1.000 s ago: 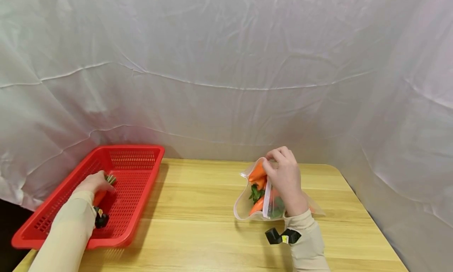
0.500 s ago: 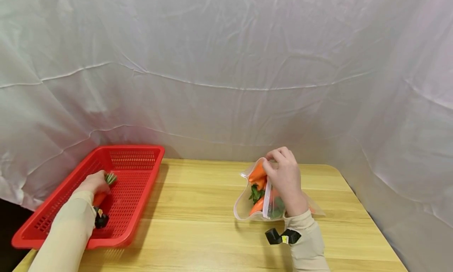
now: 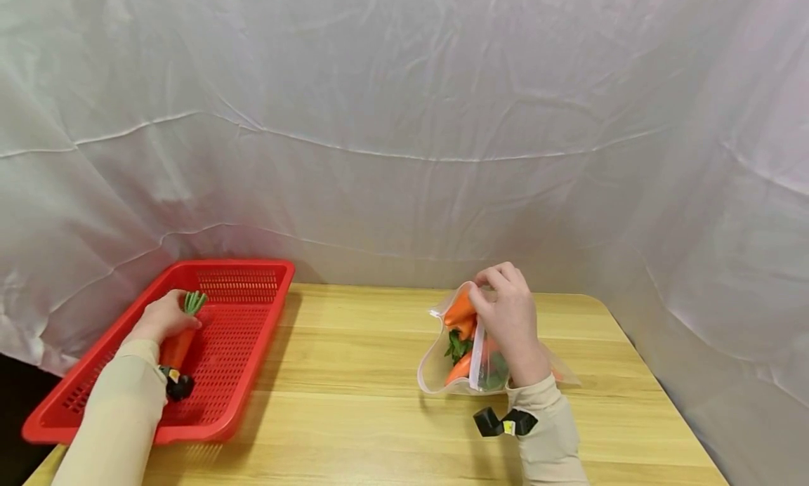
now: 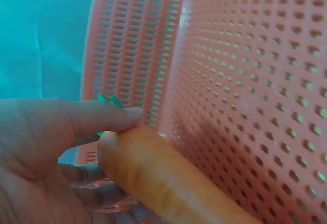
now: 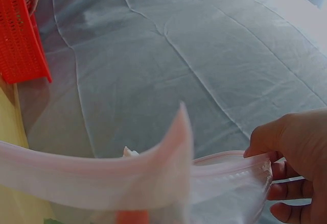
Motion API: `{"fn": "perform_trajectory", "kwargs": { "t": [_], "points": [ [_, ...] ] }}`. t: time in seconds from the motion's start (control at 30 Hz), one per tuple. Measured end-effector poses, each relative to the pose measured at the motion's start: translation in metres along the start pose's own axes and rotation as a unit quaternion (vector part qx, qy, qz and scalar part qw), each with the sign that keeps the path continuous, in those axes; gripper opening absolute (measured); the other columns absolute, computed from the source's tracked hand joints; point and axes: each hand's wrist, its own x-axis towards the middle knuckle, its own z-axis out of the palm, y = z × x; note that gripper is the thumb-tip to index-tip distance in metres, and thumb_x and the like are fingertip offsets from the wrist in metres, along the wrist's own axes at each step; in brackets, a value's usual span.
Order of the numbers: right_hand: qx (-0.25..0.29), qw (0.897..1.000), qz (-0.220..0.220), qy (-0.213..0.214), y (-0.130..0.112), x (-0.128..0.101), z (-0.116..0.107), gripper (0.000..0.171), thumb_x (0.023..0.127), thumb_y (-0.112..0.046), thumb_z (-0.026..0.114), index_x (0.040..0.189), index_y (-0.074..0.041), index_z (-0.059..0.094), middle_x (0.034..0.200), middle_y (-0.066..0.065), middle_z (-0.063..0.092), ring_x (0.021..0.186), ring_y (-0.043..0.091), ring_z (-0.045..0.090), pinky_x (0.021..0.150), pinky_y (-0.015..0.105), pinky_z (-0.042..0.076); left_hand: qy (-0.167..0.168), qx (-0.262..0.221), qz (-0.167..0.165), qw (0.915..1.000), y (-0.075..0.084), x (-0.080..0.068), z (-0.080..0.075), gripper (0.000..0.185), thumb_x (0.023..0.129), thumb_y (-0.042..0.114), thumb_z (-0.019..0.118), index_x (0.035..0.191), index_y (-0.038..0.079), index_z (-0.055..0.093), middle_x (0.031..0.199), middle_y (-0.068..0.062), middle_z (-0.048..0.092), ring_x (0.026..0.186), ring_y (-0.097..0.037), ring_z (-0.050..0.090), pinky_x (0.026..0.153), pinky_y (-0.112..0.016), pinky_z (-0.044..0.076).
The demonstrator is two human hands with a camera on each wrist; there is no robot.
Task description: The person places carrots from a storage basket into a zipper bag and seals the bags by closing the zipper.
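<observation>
Red basket (image 3: 253, 275) at the table's (image 3: 354, 430) left, clear bag (image 3: 436, 373) of carrots right.
Your left hand (image 3: 163, 317) grips a carrot (image 3: 177, 345) inside the basket; your right hand (image 3: 508, 317) pinches the bag's open rim.

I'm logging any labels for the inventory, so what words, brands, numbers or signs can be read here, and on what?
No readable text in any view.
Small yellow tag on the black right wrist strap: too small to read.
Small tag on the black left wrist strap: too small to read.
Red basket, zip bag, carrot in the left hand: no marking shows.
</observation>
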Motion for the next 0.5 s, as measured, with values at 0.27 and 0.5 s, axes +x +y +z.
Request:
{"fn": "perform_trajectory", "kwargs": {
  "t": [0.27,0.5],
  "points": [
    [0.002,1.0,-0.002,0.001,0.001,0.0,0.001,0.008,0.077,-0.006,0.073,0.075,-0.005,0.065,0.082,0.011,0.058,0.075,0.028,0.053,0.067,0.038,0.046,0.048,-0.044,-0.008,0.9978,-0.002,0.0,-0.007,0.086,0.085,0.024,0.068,0.145,-0.014,0.018,0.137,-0.045,0.031,0.114,-0.057,0.039,0.096,-0.067,0.037],
    [-0.001,1.0,0.003,-0.004,0.002,0.0,0.001,0.008,0.078,-0.006,0.073,0.076,-0.005,0.066,0.083,0.011,0.058,0.076,0.028,0.053,0.067,0.038,0.046,0.092,-0.134,-0.022,0.9865,0.0,-0.004,-0.012,0.088,0.087,0.022,0.069,0.148,-0.011,0.015,0.131,-0.041,0.039,0.106,-0.047,0.048,0.077,-0.043,0.054]
  ]
}}
